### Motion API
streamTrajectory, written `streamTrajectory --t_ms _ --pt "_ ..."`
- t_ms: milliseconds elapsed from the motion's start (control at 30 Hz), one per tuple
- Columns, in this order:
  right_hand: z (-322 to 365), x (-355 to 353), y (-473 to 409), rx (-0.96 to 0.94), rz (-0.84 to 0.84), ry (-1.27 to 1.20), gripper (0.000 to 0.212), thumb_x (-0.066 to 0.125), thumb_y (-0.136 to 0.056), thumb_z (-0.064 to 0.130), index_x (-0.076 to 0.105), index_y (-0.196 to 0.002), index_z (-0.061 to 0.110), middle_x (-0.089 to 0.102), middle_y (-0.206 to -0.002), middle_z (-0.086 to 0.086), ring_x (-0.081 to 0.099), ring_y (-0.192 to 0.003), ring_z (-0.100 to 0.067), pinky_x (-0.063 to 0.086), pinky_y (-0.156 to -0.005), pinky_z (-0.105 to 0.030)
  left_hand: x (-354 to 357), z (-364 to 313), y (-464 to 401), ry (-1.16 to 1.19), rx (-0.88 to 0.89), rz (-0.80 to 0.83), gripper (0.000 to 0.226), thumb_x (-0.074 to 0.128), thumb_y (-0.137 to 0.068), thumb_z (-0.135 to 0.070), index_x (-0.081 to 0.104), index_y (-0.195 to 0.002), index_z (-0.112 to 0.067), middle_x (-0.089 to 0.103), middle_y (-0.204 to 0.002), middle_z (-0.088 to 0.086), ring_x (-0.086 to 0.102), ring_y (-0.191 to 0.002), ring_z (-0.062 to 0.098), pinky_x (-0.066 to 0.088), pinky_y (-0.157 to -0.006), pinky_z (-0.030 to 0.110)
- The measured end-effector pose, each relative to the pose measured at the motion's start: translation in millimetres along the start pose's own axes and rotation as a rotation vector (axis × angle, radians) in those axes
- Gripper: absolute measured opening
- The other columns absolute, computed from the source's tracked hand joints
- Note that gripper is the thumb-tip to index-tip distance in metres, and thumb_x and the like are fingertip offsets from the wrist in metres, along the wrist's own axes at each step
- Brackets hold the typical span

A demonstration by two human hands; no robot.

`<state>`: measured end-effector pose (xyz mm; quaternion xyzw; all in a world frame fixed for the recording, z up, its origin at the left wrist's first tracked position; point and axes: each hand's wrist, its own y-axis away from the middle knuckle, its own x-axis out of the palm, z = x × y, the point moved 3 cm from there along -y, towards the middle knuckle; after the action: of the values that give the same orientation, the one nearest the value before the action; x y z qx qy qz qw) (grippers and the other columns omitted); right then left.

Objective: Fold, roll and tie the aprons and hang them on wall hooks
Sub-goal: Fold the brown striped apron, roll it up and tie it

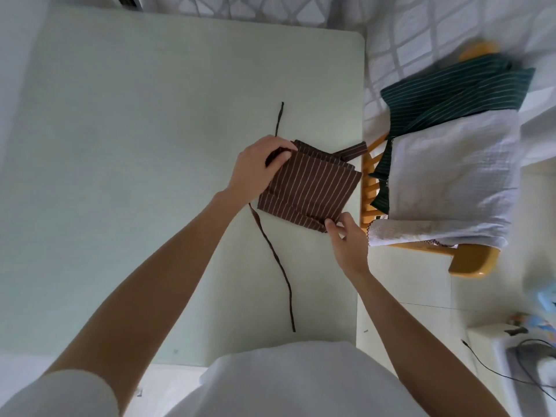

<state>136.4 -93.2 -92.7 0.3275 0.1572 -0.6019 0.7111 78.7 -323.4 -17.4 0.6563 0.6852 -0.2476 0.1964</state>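
Pale counter (120,145) underneath. Left hand (255,167) gripping far-left corner of folded brown apron (313,188), fingers (278,159) curled over the edge. Tie (276,260) trailing across counter. Right hand (346,236) pinching near-right corner. Green apron (451,91) draped over chair (469,260).

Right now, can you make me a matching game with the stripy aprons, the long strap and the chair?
Things:
1. brown striped apron
2. green striped apron
3. long brown strap
4. wooden chair

Places or states:
A. draped on the chair
B. trailing loose on the table
C. beside the table, under cloths
D. folded, held by the left hand and right hand

Pairs: 1-D, 2-A, 3-B, 4-C
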Motion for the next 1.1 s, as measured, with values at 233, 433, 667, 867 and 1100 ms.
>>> streamTrajectory --t_ms 233,433,667,867,1100 --pt "-4 0 -18 0.252 -0.096 -0.015 0.020 0.053 -0.094 0.032 0.055 -0.091 0.012 0.061 -0.081 0.004 0.059 -0.074 -0.012 0.046 -0.061 -0.024 44 40 -63 -0.074 -0.105 0.131 0.019 0.050 -0.096 -0.026 0.066 -0.106 -0.026 0.066 -0.109 -0.007 0.059 -0.101 0.010 0.046 -0.090 0.030" --pt "-4 2 -27 0.275 -0.175 0.037 0.018 0.059 -0.091 0.024 0.059 -0.090 0.007 0.063 -0.082 -0.001 0.057 -0.071 -0.011 0.033 -0.054 -0.011 62 46 -69 -0.333 0.066 0.145 0.038 0.057 -0.090 -0.032 0.054 -0.127 -0.022 0.056 -0.126 0.001 0.044 -0.120 0.023 0.037 -0.102 0.037" --pt "1 0 -24 0.114 -0.165 -0.003 0.035 0.055 -0.087 0.001 0.046 -0.120 0.011 0.050 -0.121 -0.007 0.059 -0.090 -0.017 0.053 -0.077 -0.026 56 49 22 -0.341 0.247 0.415 0.063 0.067 -0.080 -0.039 0.044 -0.137 -0.023 0.042 -0.142 -0.001 0.032 -0.135 0.017 0.023 -0.113 0.039" --pt "14 -5 -34 -0.666 -0.043 0.610 0.030 0.051 -0.084 0.019 0.063 -0.110 0.012 0.050 -0.134 -0.010 0.032 -0.134 -0.027 0.019 -0.113 -0.051 54 65 39 -0.562 0.240 0.487 0.091 0.065 -0.076 -0.055 0.022 -0.148 -0.020 0.019 -0.156 0.001 0.006 -0.144 0.015 -0.004 -0.117 0.038" --pt "-10 -15 -58 -0.790 0.313 0.861 0.067 0.066 -0.074 0.055 0.053 -0.126 0.015 0.053 -0.129 -0.011 0.040 -0.131 -0.034 0.012 -0.115 -0.050 51 79 15 -0.578 0.250 0.593 0.102 0.071 -0.069 -0.056 0.021 -0.148 -0.016 0.027 -0.151 0.003 0.019 -0.141 0.017 -0.001 -0.117 0.035"
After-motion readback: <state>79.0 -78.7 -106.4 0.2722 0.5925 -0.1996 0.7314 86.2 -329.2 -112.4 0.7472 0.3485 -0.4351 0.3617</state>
